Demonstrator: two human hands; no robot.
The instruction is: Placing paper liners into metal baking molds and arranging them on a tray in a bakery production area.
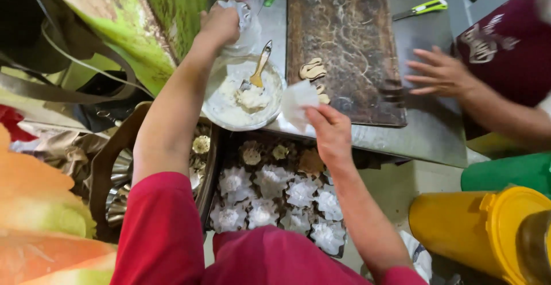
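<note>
Left hand [221,24] closed around a crumpled clear plastic bag [244,18], held just above the far rim of a glass bowl [215,98]. Bowl set at the near-left edge of the metal table [427,133], holding white creamy filling [244,98] with a gold spoon [259,67] standing in it. Right hand [330,133] pinched on 1 white paper liner [298,101], thumb and fingers narrow at its lower corner, just right of the bowl. Judged: liner very light, thin and limp, easily creased or torn, best taken by an edge as here; bag soft and probably slippery, best gripped bunched. Below the table edge, a dark tray [221,173] of fluted moulds, most lined in white. Worn baking sheet [344,50] beside the bowl with a few dough pieces [313,70]. Another person's hand [439,73] spread flat on the table, right. Green-handled utility knife [422,8] further back; yellow container [482,227] on the floor.
</note>
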